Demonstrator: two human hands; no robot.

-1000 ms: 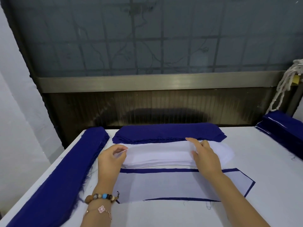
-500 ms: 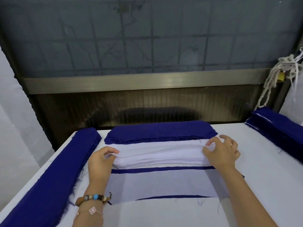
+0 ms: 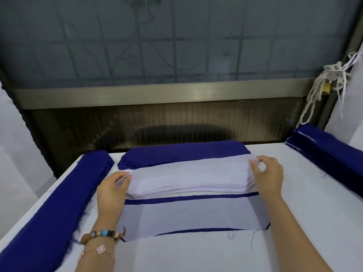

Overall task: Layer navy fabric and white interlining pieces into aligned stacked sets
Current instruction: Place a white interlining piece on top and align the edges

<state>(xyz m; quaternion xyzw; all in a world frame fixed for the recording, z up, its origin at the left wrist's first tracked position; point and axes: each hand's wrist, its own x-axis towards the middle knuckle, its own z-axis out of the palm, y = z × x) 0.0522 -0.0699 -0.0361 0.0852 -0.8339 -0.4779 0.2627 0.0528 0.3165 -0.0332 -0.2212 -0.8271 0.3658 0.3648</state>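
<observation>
At frame centre, the left hand [image 3: 112, 190] and right hand [image 3: 269, 176] each pinch an end of the top white interlining piece [image 3: 188, 173], seemingly thin, limp and light, so best lifted by both short ends.

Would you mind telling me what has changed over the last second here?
The right hand slid from the middle of the white stack to its right end and now pinches the top sheet. The left hand still holds the sheet's left end; the navy piles stayed put.

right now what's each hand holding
Left hand: pinches the left end of the top white interlining piece.
Right hand: pinches its right end.
</observation>
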